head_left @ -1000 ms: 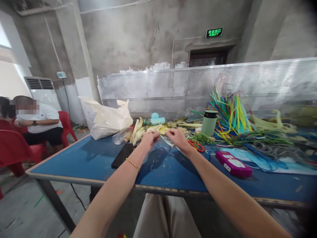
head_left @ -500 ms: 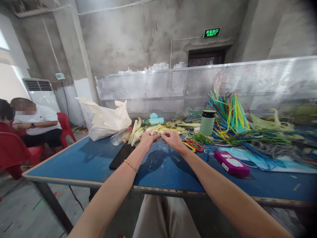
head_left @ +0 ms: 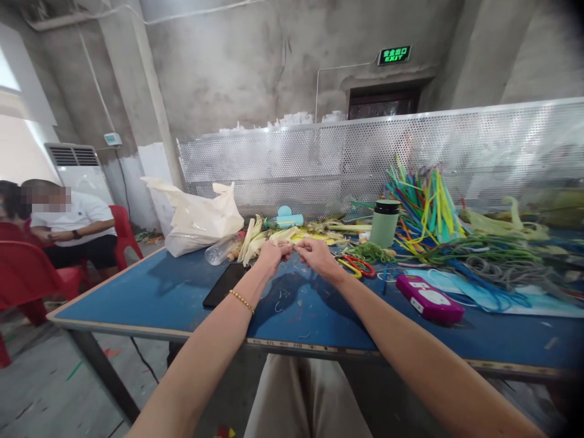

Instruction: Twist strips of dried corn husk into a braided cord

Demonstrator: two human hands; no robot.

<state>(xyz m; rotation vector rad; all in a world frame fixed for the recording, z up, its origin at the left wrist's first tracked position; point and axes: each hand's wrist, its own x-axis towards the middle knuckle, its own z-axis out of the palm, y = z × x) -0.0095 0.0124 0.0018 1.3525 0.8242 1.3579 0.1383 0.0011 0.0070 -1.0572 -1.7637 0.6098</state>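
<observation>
A white plastic bag (head_left: 196,219) and a clear bottle (head_left: 219,249) lie at the left of the blue tabletop (head_left: 137,298), with a black phone (head_left: 223,285) nearer. The left hand (head_left: 271,257) and right hand (head_left: 319,258) meet fingertip to fingertip, both pinched on a pale husk strip (head_left: 294,244) stretched between them, just above the tabletop. Farther right stand a green cup (head_left: 384,224), coloured strips (head_left: 424,207) and a magenta box (head_left: 429,298).

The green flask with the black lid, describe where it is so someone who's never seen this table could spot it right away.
Start at the blue table and look to its far side, below the perforated metal screen. The flask stands upright just left of the fan of coloured strips, beyond the right hand. It is the only upright pale green cylinder with a black cap.
</observation>
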